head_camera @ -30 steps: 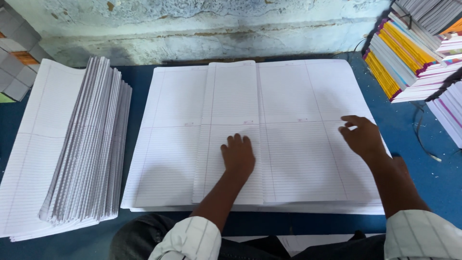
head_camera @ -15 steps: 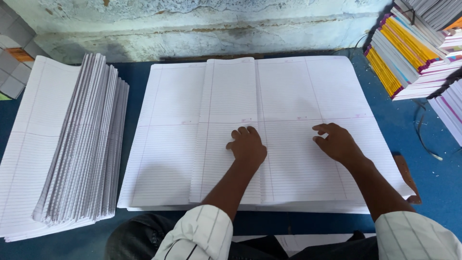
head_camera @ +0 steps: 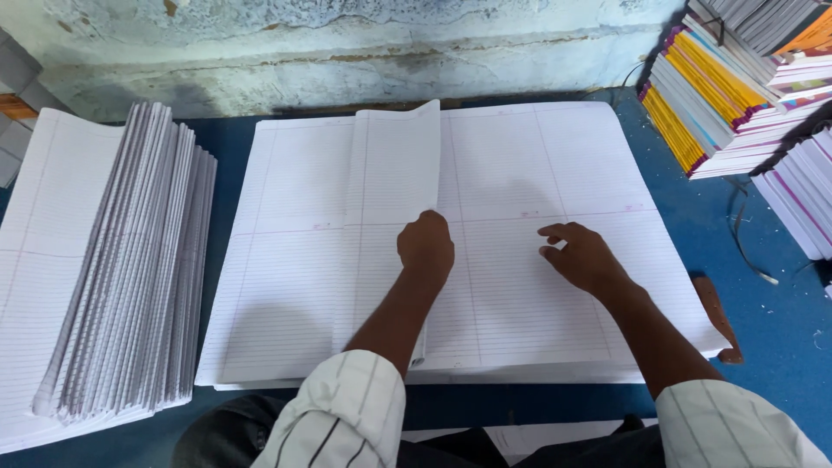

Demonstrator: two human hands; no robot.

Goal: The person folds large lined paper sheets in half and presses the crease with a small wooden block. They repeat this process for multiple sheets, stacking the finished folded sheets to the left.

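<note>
A wide stack of large white ruled sheets lies flat on the blue table in front of me. My left hand is at the stack's middle, fingers closed on the free edge of the top ruled sheet. That sheet's folded flap is lifted and leans toward the left. My right hand rests palm down on the right half of the stack, fingers slightly apart, holding nothing. Both forearms wear striped white sleeves.
A fanned pile of folded ruled sheets stands at the left. Stacks of colourful notebooks fill the back right corner. A brown wooden piece and a cable lie right of the sheets. A rough wall runs behind.
My left hand moved up along the centre fold and the flap there has lifted off the stack. My right hand slid left from the right edge toward the middle.
</note>
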